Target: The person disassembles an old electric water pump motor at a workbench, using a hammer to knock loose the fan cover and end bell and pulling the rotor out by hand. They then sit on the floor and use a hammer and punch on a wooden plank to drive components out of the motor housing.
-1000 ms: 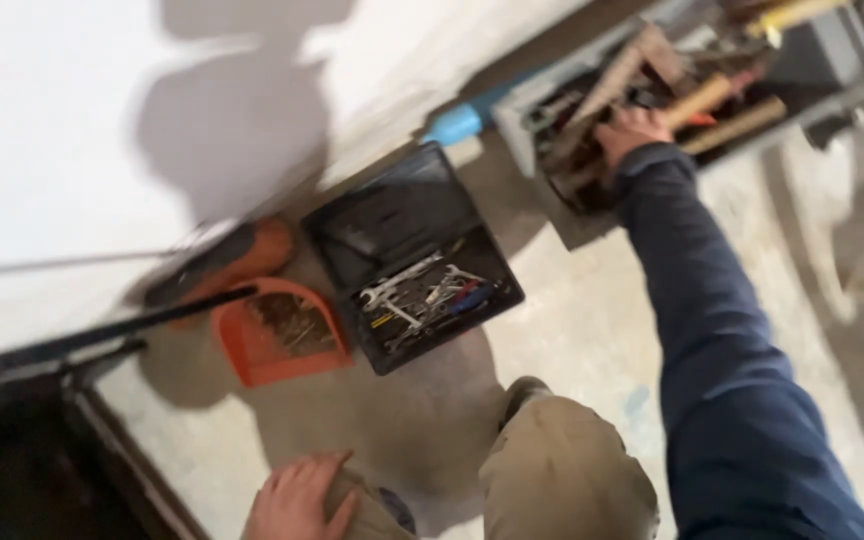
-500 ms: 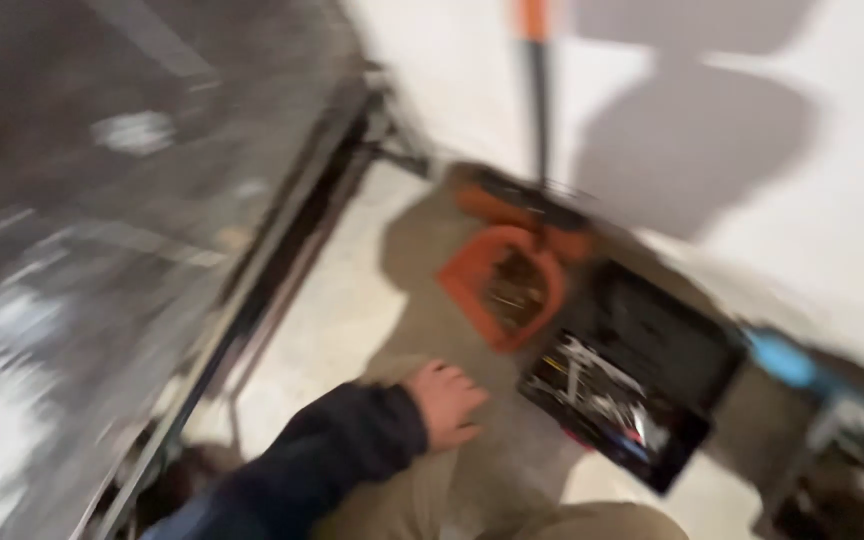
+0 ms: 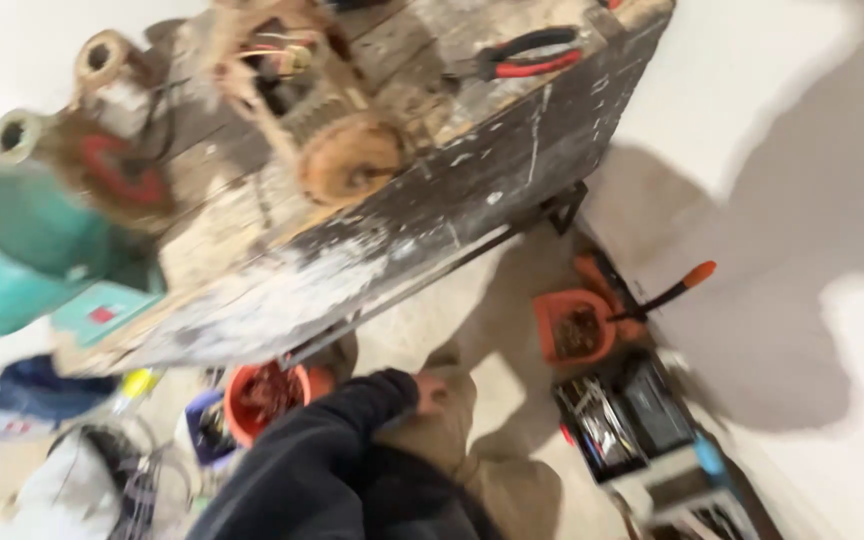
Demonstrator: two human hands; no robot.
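Note:
My left hand (image 3: 432, 392) shows only in part at the end of a dark sleeve (image 3: 322, 450). It lies on my knee in tan trousers (image 3: 457, 445), just below the edge of a worn wooden workbench (image 3: 432, 225). The view is blurred, so its fingers cannot be made out. My right hand is out of view. On the bench top lie a rusty gear-like part (image 3: 352, 160) and pliers with red and black handles (image 3: 527, 55). A teal machine body (image 3: 7, 255) sits at the bench's left end.
On the floor to the right, an orange dustpan (image 3: 577, 330) with debris, a dark brush with an orange-tipped handle (image 3: 697, 272) and an open black tool case (image 3: 622, 415) lie along the white wall (image 3: 802, 150). An orange bucket (image 3: 267, 395) stands under the bench.
The view has swung from the floor up to the workbench. The right arm that reached into a toolbox has left the view. My left hand stays on my knee.

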